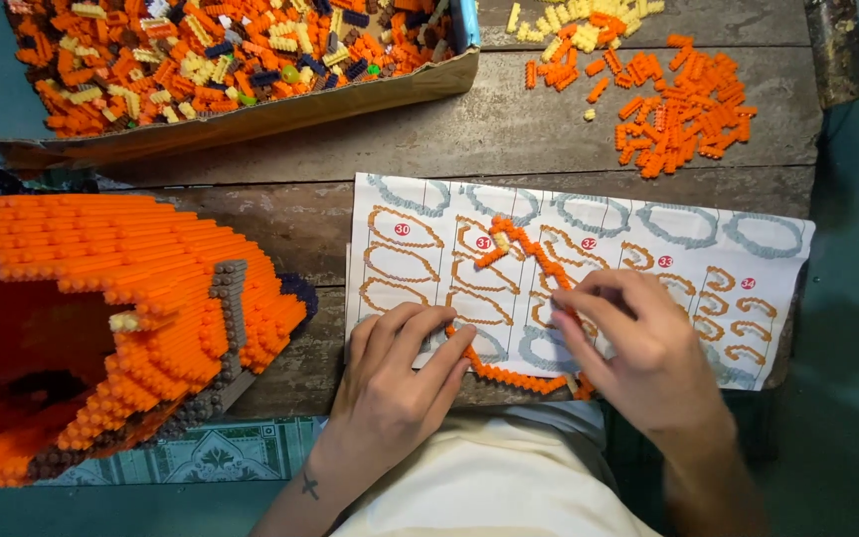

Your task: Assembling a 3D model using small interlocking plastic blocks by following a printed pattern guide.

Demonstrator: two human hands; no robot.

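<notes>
A thin curved strip of small orange bricks (524,261) lies on a white instruction sheet (648,249) printed with ring-shaped diagrams. My left hand (400,373) rests on the sheet's lower left part, fingertips pressing the strip's lower end. My right hand (638,343) covers the strip's right side, with fingers pinched on it near the middle. The lower run of the strip (509,376) shows between both hands.
A large hollow orange brick model (101,318) with a grey edge stands at the left. A cardboard box (251,119) of mixed small bricks sits at the back. Loose orange bricks (673,109) and yellow ones (559,20) lie on the wooden table (509,129).
</notes>
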